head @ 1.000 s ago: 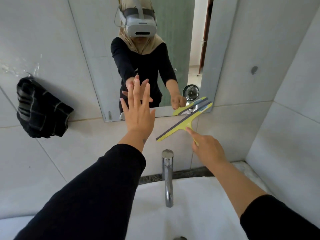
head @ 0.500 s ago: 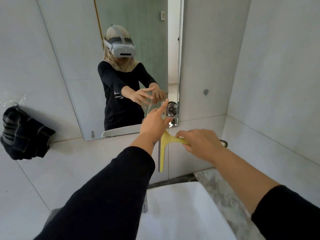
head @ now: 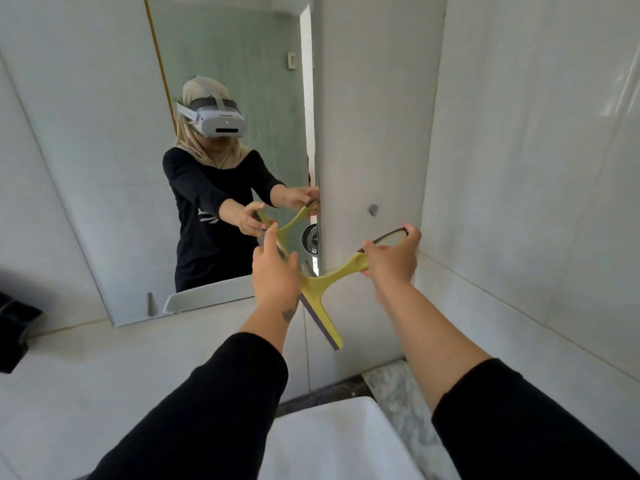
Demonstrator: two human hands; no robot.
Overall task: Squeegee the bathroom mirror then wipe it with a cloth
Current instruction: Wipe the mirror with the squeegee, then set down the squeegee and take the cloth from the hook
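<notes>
A yellow squeegee [head: 320, 289] with a dark rubber blade hangs in front of the mirror's lower right corner, off the glass. My right hand [head: 393, 259] is closed around its handle. My left hand [head: 273, 271] grips the upper end of the blade bar. The blade runs steeply down to the right, its lower end below the mirror. The mirror [head: 114, 188] on the tiled wall reflects a person in a headset and both hands. A dark cloth [head: 15, 327] hangs at the far left edge, mostly cut off.
A white basin [head: 332, 441] sits below my arms, with a marble counter strip [head: 398, 386] at its right. A tiled side wall [head: 536, 202] stands close on the right. A small round hook [head: 373, 209] is on the wall beside the mirror.
My left hand came off the mirror and took hold of the squeegee's blade bar. My right hand lifted the handle and turned the blade from near-horizontal to steep. The view swung right.
</notes>
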